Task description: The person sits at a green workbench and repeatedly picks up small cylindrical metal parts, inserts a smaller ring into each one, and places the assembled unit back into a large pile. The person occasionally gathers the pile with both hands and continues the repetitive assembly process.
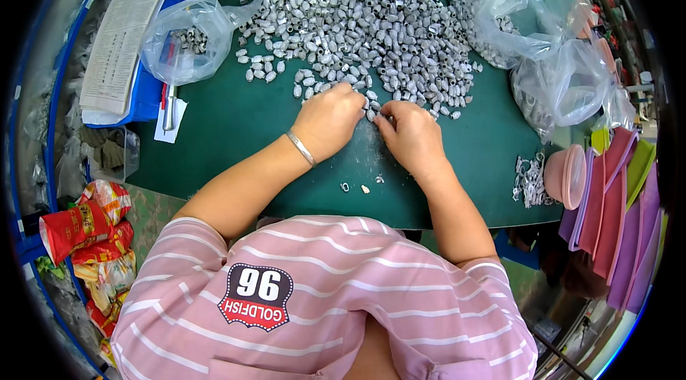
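Observation:
A wide heap of small grey barrel-shaped metal pieces (357,19), some showing hollow ends, spreads over the green table (243,158). At its near edge my left hand (330,119), with a metal bangle on the wrist, is closed with fingers curled down. Its fingertips are mostly hidden, so what they hold cannot be made out. Just to the right, my right hand (413,135) pinches a grey metal piece (380,117) between thumb and fingers. A few loose pieces lie in the narrow gap between the two hands.
Plastic bags of pieces stand left (187,40) and right (561,87). A blue bin (146,97) with a printed sheet is at left, beside a pen-like tool (169,112). At right are white clips (530,183), a pink cup (564,174) and coloured bins (614,201). Small scraps (364,189) lie near me.

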Motion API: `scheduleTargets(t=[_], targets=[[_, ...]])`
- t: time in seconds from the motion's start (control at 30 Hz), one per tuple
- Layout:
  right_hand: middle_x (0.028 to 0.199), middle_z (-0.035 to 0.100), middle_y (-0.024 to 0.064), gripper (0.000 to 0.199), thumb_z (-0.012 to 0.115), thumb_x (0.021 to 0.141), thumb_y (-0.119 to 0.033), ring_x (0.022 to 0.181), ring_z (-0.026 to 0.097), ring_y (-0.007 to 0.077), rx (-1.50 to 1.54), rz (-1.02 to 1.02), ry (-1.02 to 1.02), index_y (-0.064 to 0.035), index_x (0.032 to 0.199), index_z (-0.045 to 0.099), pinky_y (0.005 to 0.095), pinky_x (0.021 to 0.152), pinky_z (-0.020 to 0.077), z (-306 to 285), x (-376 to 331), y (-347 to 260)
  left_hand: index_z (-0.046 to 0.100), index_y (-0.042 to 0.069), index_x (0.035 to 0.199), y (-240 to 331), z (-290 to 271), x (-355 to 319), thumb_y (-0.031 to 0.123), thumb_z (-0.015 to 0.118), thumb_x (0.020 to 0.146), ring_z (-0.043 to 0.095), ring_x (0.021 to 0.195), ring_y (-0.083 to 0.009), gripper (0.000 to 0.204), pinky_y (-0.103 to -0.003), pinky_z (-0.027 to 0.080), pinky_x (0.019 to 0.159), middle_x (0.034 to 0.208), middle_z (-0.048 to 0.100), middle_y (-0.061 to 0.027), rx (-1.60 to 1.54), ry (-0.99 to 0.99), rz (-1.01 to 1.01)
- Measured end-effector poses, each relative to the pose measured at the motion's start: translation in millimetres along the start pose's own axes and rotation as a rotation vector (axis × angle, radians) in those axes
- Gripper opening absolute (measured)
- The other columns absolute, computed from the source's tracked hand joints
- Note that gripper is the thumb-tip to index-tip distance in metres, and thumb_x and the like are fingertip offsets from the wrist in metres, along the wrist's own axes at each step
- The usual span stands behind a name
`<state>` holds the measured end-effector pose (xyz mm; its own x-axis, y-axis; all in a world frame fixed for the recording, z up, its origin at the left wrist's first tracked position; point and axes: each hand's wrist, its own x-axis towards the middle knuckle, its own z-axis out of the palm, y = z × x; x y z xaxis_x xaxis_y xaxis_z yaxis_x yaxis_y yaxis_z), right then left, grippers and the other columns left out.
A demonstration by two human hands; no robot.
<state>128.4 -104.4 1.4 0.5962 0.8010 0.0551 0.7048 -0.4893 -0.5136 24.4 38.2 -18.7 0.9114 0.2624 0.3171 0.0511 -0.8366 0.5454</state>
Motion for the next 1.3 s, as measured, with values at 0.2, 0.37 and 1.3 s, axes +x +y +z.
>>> scheduleTargets(t=[0.2,0.37,1.3], targets=[[0.079,0.061,0.0131,0.014,0.064,0.078,-0.014,0.071,0.061,0.0309,-0.004,-0.101,0.010,-0.0045,0.089,0.063,0.0398,0.063,0.0495,3,-6,6,0.061,0.005,0.082,5,-5,-6,0.006,0.067,0.074,0.060,0.073,-0.0312,0.010,-0.039,0.050,0.062,0.079,0.055,-0.0113,0.053,-0.100,-0.017],[0.072,0.054,0.0042,0.014,0.068,0.077,-0.007,0.059,0.051,0.0151,0.473,-0.015,-0.058,-0.0028,0.088,0.061,0.0281,0.056,0.0434,-3,-12,10,0.061,0.003,0.085,5,-15,-7,0.002,0.067,0.074,0.060,0.071,-0.0260,0.012,-0.033,0.048,0.064,0.079,0.056,-0.0110,-0.280,-0.203,-0.074],[0.074,0.058,0.0110,0.012,0.049,0.088,-0.011,0.054,0.048,0.0129,2.032,0.408,-0.330,-0.0016,0.091,0.056,0.0209,0.038,0.0325,-1,-24,5,0.056,0.003,0.092,-5,-38,-31,0.013,0.053,0.092,0.040,0.055,-0.0052,0.011,-0.019,0.030,0.040,0.078,0.050,-0.0025,-1.772,-0.107,-0.747]])
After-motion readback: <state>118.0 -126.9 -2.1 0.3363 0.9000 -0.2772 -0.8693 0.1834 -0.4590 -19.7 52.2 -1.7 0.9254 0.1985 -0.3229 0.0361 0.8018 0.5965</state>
